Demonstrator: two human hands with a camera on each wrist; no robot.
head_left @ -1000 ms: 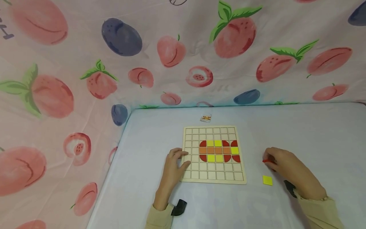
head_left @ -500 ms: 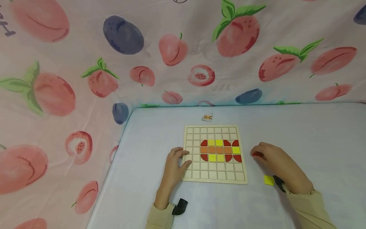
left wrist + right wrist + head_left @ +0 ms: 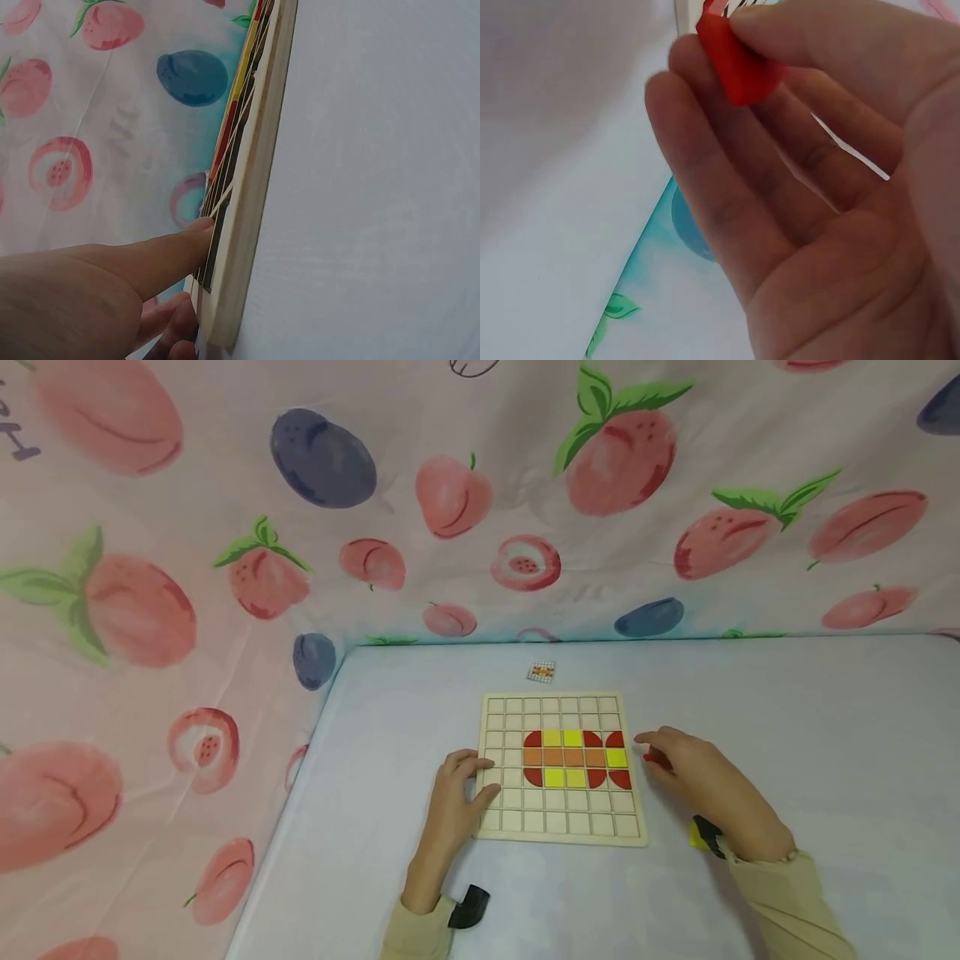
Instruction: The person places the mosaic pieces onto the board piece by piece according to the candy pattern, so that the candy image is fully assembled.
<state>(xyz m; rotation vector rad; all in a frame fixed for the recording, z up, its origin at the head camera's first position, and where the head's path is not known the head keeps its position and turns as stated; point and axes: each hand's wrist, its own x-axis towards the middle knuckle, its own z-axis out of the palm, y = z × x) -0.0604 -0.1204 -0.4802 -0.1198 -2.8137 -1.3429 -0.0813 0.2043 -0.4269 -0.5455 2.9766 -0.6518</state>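
Note:
A square wooden grid board (image 3: pixel 525 822) lies on the white table, with red, orange and yellow tiles set in several cells. My left hand (image 3: pixel 455 789) rests at its left edge, thumb and fingertips touching the rim; the left wrist view shows the thumb (image 3: pixel 169 259) pressed on the frame. Just beyond the board's right edge, my right hand (image 3: pixel 701 781) pinches a red tile (image 3: pixel 739 64) between thumb and fingers, as the right wrist view shows. Its other fingers are loosely bent. Most of that tile is hidden in the head view.
Behind the board lies a small card (image 3: pixel 542 672) printed with a grid pattern. A yellow tile (image 3: pixel 697 837) sits on the table, partly covered by the black strap (image 3: pixel 710 837) on my right wrist. Fruit-printed cloth (image 3: pixel 450 577) rises at the back and left.
My right hand has moved left toward the board with the red tile pinched in it, and its wrist now overlaps the yellow tile. The left hand stays in place on the board.

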